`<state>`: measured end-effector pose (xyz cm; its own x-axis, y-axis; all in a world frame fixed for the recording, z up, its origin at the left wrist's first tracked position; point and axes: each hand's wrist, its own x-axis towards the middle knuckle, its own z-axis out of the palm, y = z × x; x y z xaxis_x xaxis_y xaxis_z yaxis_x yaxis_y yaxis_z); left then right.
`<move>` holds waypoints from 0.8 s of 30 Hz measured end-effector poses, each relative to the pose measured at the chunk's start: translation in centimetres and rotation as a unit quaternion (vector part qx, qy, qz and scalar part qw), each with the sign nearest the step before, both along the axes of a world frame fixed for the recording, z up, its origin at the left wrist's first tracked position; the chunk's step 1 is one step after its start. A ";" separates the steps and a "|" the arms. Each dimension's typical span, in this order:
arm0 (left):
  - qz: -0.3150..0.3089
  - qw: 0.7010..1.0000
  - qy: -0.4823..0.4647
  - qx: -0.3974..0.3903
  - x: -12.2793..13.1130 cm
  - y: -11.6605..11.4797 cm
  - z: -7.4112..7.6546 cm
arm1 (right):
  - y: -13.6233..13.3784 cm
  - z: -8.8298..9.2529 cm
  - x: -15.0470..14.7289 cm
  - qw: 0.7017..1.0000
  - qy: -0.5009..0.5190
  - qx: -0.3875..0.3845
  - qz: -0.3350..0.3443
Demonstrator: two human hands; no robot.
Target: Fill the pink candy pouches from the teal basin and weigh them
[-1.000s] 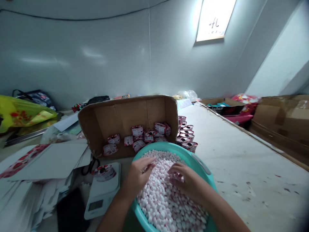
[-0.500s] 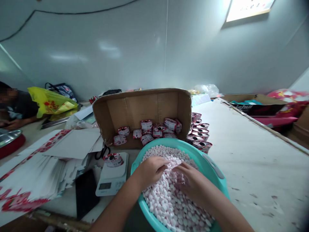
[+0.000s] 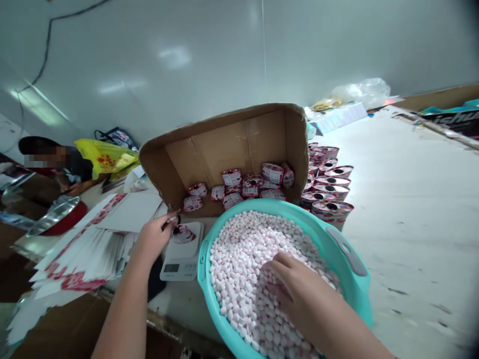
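Observation:
A turquoise basin (image 3: 209,304) holds a heap of small, round, pale pink candies (image 3: 243,279). My right hand (image 3: 295,281) is in the basin, its fingers curled down into the candies and the fingertips partly hidden. To the left, my left hand (image 3: 155,237) is closed in a pinch, with small pale pieces like the candies at its fingertips. It is just above and beside a red-and-white printed packet (image 3: 184,234), whose dark round opening faces up. The packet sits on a white kitchen scale (image 3: 179,269).
Behind the basin, a tipped cardboard box (image 3: 220,142) holds several printed packets (image 3: 232,199). More packets (image 3: 331,209) stand in rows to the right. Stacked white printed sheets (image 3: 101,249) and a red-sided metal bowl (image 3: 62,219) lie left; a person (image 3: 75,169) sits beyond.
My left hand has left the candies and moved left to the packet on the scale. My right hand stays in the basin. The view has tilted and shifted.

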<state>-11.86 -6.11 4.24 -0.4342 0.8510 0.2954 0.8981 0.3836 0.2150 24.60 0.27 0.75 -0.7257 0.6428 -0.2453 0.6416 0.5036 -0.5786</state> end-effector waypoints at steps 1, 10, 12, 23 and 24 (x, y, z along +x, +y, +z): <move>0.024 1.000 -0.001 -0.006 -0.5 -0.7 -0.3 | 0.0 -0.1 0.0 1.000 -0.001 0.001 0.002; -0.014 0.999 -0.040 0.021 -1.7 -2.1 -2.8 | 0.2 -1.2 0.0 1.000 0.018 0.002 0.002; -0.032 0.998 -0.046 0.017 -2.1 -1.9 -3.2 | 0.2 -1.2 0.0 1.000 0.023 0.006 -0.007; -0.092 0.994 -0.051 0.008 -2.9 -2.2 -3.8 | 0.8 -2.4 -0.2 0.997 0.065 0.014 -0.026; -0.094 0.994 -0.046 0.013 -2.9 -2.2 -3.9 | 0.9 -2.6 -0.3 0.997 0.069 0.016 -0.029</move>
